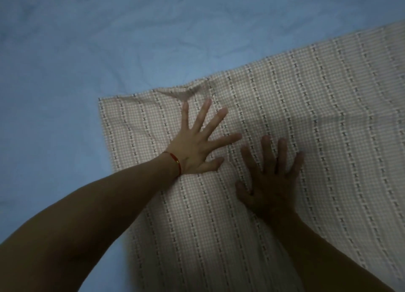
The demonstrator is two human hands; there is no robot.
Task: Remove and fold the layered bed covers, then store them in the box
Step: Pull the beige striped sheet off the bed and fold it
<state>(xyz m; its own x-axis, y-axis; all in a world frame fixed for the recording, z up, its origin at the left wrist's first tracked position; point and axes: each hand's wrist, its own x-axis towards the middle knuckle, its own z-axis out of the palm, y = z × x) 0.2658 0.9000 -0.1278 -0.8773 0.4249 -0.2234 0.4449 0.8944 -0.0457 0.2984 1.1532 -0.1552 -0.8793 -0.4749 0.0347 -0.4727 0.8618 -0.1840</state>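
My right hand [270, 182] lies nearest me, flat on the checked cover [317, 138] in shadow, fingers straight and spread, gripping nothing. Just beyond it and to the left, my left hand [197, 147] presses palm-down on the same cover, fingers fanned wide and holding nothing; a red cord bracelet [175, 160] circles that wrist. The cover is spread flat, pale pink check with dotted stripes, and has a small turned-up crease [182, 93] at its far edge just past my left fingertips. Underneath and beyond it stretches the wrinkled blue sheet [109, 40].
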